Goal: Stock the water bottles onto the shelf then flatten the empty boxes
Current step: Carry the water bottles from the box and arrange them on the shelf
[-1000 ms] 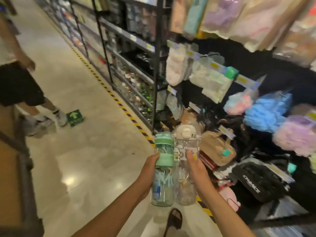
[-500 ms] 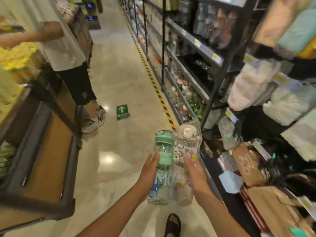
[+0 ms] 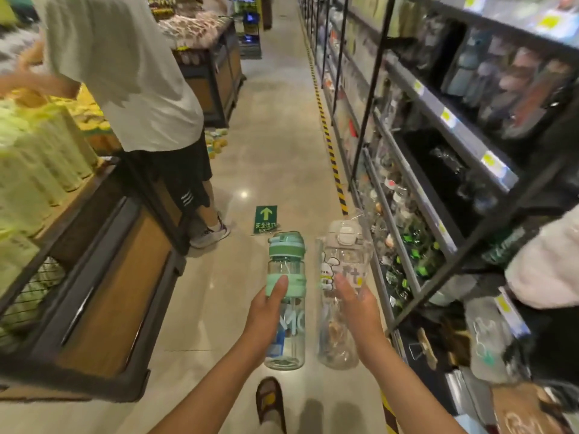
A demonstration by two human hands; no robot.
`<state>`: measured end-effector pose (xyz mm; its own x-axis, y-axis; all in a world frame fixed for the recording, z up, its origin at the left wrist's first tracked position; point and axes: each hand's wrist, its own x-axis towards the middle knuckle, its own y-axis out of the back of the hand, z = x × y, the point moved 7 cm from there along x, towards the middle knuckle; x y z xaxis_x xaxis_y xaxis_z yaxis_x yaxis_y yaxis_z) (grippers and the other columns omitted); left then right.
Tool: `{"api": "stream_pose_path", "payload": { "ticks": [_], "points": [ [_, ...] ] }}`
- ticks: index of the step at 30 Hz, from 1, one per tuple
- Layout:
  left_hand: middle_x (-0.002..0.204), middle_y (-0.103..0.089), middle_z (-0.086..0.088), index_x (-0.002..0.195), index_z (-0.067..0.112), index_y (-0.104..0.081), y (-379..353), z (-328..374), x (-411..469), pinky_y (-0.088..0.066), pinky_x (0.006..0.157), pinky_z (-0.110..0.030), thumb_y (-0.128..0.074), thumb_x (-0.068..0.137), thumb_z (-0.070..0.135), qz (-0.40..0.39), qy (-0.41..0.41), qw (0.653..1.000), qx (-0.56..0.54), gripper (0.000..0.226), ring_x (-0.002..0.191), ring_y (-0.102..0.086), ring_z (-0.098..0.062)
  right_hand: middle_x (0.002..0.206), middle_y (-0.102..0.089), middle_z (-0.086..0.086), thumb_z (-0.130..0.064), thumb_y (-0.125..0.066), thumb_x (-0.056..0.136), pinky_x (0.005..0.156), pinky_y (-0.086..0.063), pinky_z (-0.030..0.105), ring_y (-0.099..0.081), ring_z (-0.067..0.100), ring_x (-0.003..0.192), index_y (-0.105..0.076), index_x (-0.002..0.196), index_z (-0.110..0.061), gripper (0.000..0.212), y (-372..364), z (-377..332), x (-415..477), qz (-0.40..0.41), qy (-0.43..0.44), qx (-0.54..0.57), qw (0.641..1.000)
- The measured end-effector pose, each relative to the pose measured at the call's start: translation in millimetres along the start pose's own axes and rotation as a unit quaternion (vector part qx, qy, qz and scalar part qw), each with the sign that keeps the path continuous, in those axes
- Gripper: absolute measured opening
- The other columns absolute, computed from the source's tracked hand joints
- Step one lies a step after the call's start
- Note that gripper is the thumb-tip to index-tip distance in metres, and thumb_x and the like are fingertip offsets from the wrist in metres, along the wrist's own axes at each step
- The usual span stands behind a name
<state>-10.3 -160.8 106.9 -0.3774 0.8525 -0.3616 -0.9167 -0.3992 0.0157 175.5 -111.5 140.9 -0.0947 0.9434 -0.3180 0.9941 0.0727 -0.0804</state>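
Left hand (image 3: 266,311) grips a green-capped bottle (image 3: 285,299), right hand (image 3: 357,308) a clear cartoon-printed bottle (image 3: 340,274); both upright, apart, probably for placing singly on the shelf (image 3: 416,195).

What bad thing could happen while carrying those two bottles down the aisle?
With the left hand on the green-lidded bottle and the right hand on the clear rabbit bottle, neither hand is free. A bump from the nearby person could knock one loose.
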Motion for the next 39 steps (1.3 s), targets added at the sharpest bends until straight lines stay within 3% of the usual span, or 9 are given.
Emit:
{"api": "stream_pose_path", "payload": {
  "ticks": [6, 12, 17, 20, 23, 26, 30, 33, 39],
  "points": [
    [0.102, -0.08, -0.003, 0.114, 0.017, -0.072, 11, 26, 98, -0.057, 0.09, -0.035, -0.052, 0.103, 0.046, 0.021, 0.001, 1.0, -0.01, 0.037, 0.098, -0.075, -0.021, 0.099, -0.053, -0.027, -0.039, -0.064, 0.098, 0.091, -0.038, 0.027, -0.047, -0.014, 0.086, -0.051, 0.1, -0.043, 0.014, -31, -31, 93, -0.023, 0.013, 0.004, 1.0],
    [0.101, -0.08, -0.002, 0.115, 0.016, -0.072, 16, 80, 215, -0.058, 0.092, -0.039, -0.059, 0.096, 0.061, -0.008, -0.024, 1.0, -0.002, 0.05, 0.097, -0.076, -0.022, 0.093, -0.046, -0.027, -0.031, -0.064, 0.099, 0.093, -0.037, 0.028, -0.043, -0.015, 0.08, -0.045, 0.092, -0.042, 0.023, -77, -82, 185, -0.008, 0.023, 0.024, 0.999],
    [0.106, -0.079, -0.004, 0.122, 0.014, -0.07, 9, 133, 306, -0.058, 0.084, -0.03, -0.061, 0.091, 0.067, -0.037, -0.055, 0.998, -0.012, 0.063, 0.099, -0.076, -0.023, 0.099, -0.051, -0.027, -0.04, -0.067, 0.093, 0.098, -0.036, 0.028, -0.05, -0.01, 0.088, -0.051, 0.113, -0.036, 0.025, -100, -111, 267, -0.003, 0.025, 0.034, 0.999],
    [0.106, -0.079, -0.001, 0.121, 0.02, -0.07, -1, 151, 351, -0.057, 0.093, -0.039, -0.057, 0.08, 0.076, -0.045, -0.057, 0.997, -0.008, 0.071, 0.101, -0.075, -0.021, 0.121, -0.06, -0.017, -0.056, -0.072, 0.09, 0.102, -0.04, 0.028, -0.057, 0.007, 0.114, -0.052, 0.137, -0.025, 0.06, -101, -120, 310, 0.021, 0.023, 0.018, 0.999],
    [0.106, -0.08, 0.002, 0.119, 0.022, -0.071, -17, 169, 394, -0.055, 0.099, -0.043, -0.056, 0.073, 0.08, -0.055, -0.057, 0.997, -0.004, 0.076, 0.102, -0.075, -0.019, 0.104, -0.061, -0.026, -0.042, -0.066, 0.098, 0.078, -0.043, 0.011, -0.058, -0.011, 0.097, -0.058, 0.107, -0.04, 0.013, -98, -133, 354, 0.037, 0.016, 0.021, 0.999],
    [0.112, -0.078, 0.003, 0.123, 0.024, -0.071, -35, 181, 439, -0.051, 0.106, -0.047, -0.057, 0.068, 0.089, -0.058, -0.054, 0.997, 0.007, 0.086, 0.108, -0.073, -0.018, 0.095, -0.05, -0.026, -0.036, -0.06, 0.1, 0.092, -0.038, 0.019, -0.048, -0.015, 0.081, -0.047, 0.095, -0.041, 0.015, -100, -153, 393, 0.043, 0.027, 0.03, 0.998],
    [0.118, -0.076, 0.005, 0.127, 0.028, -0.069, -63, 202, 501, -0.05, 0.108, -0.048, -0.055, 0.063, 0.099, -0.057, -0.058, 0.996, 0.024, 0.098, 0.112, -0.07, -0.018, 0.094, -0.047, -0.026, -0.033, -0.061, 0.1, 0.097, -0.033, 0.024, -0.049, -0.002, 0.094, -0.045, 0.116, -0.028, 0.023, -89, -167, 466, 0.071, 0.025, 0.037, 0.997],
    [0.112, -0.078, 0.003, 0.126, 0.024, -0.069, -92, 226, 547, -0.053, 0.103, -0.042, -0.059, 0.071, 0.091, -0.058, -0.057, 0.997, 0.019, 0.088, 0.107, -0.072, -0.017, 0.114, -0.06, -0.017, -0.037, -0.062, 0.098, 0.102, -0.034, 0.028, -0.053, 0.0, 0.099, -0.052, 0.121, -0.03, 0.026, -80, -179, 526, 0.062, 0.02, 0.051, 0.997],
    [0.11, -0.079, 0.001, 0.124, 0.024, -0.069, -153, 276, 635, -0.053, 0.104, -0.052, -0.054, 0.073, 0.082, -0.06, -0.039, 0.997, 0.028, 0.079, 0.105, -0.074, -0.022, 0.137, -0.046, -0.012, -0.055, -0.066, 0.093, 0.107, -0.029, 0.031, -0.04, 0.01, 0.13, -0.032, 0.157, -0.016, 0.082, -56, -220, 637, 0.048, 0.011, 0.069, 0.996]
  ]
}}
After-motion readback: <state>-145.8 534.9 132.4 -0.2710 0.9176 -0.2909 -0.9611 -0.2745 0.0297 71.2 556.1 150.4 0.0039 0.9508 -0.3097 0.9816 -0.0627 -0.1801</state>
